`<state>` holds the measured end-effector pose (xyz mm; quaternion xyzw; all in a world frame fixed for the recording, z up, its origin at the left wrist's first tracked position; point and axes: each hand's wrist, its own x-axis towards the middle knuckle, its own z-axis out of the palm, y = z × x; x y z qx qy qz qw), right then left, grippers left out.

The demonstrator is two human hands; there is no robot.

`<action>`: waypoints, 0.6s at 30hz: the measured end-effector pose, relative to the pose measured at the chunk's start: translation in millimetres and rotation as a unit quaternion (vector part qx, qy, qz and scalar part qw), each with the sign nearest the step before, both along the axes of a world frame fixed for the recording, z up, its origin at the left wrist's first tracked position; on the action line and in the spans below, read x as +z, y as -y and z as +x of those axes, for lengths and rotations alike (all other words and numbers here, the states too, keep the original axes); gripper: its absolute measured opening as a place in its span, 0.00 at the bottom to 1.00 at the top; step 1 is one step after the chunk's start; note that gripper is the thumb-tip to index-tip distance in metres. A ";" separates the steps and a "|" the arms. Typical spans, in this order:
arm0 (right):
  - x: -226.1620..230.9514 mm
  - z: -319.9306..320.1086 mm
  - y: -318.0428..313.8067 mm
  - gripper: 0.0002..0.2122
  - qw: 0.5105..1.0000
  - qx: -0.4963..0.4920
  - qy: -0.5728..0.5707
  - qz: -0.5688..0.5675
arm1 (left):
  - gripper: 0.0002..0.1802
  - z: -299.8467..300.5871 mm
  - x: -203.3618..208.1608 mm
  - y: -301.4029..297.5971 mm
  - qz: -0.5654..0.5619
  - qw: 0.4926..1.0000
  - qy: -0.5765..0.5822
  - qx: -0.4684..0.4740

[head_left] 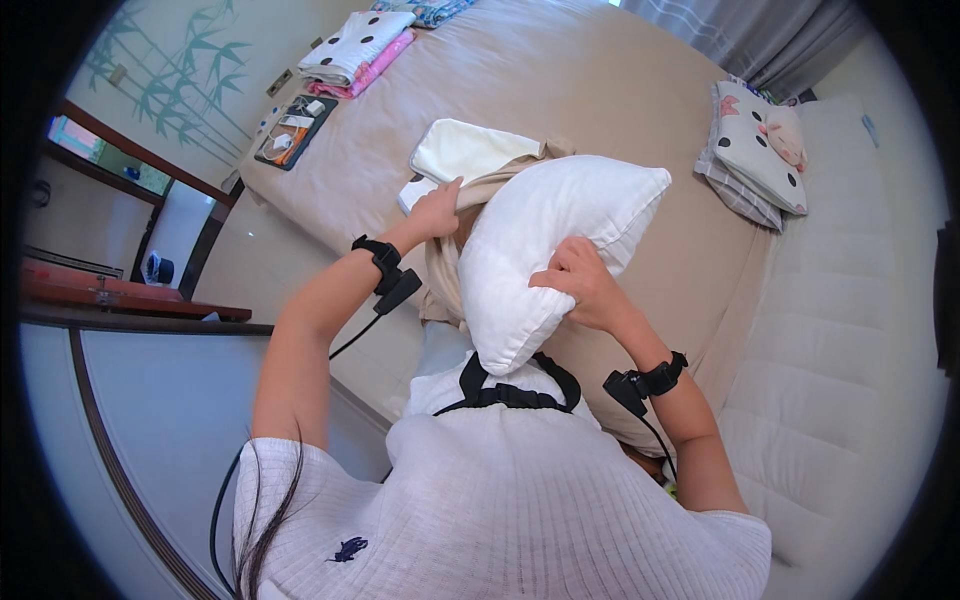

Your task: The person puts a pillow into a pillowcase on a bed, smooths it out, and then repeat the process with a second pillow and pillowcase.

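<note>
A plump white pillow (545, 240) is held in front of me, tilted, with one corner pointing down toward my waist. My right hand (583, 287) is closed on its near right side, fingers curled into the fabric. Bunched beige cloth (443, 275) that looks like a pillowcase lies along the pillow's left side. My left hand (437, 212) pinches that cloth near its upper edge. Just beyond the left hand, a white folded cloth (470, 152) with dark trim rests on the bed. The pillow hides part of the beige cloth.
The bed (600, 90) has a beige sheet. Folded bedding (358, 48) and a dark tray (296, 132) with small items lie at its far left. Spotted pillows (752, 150) sit at the right, by a padded white wall panel (830, 330). A cabinet (170, 400) stands left.
</note>
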<state>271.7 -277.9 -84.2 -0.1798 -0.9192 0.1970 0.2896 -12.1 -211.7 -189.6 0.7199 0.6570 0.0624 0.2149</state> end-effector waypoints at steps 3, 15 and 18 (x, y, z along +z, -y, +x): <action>0.6 0.7 1.6 0.13 1.000 -0.007 0.001 0.001 | 0.39 -2.6 12.1 9.8 0.112 0.973 -0.017 -0.202; 4.2 9.5 9.5 0.15 0.999 -0.032 0.002 -0.008 | 0.27 -22.7 18.4 2.5 0.116 0.852 -0.415 -0.296; 2.3 12.8 7.0 0.14 1.000 -0.030 -0.009 -0.004 | 0.29 -5.5 22.6 12.0 0.166 0.740 -0.538 -0.369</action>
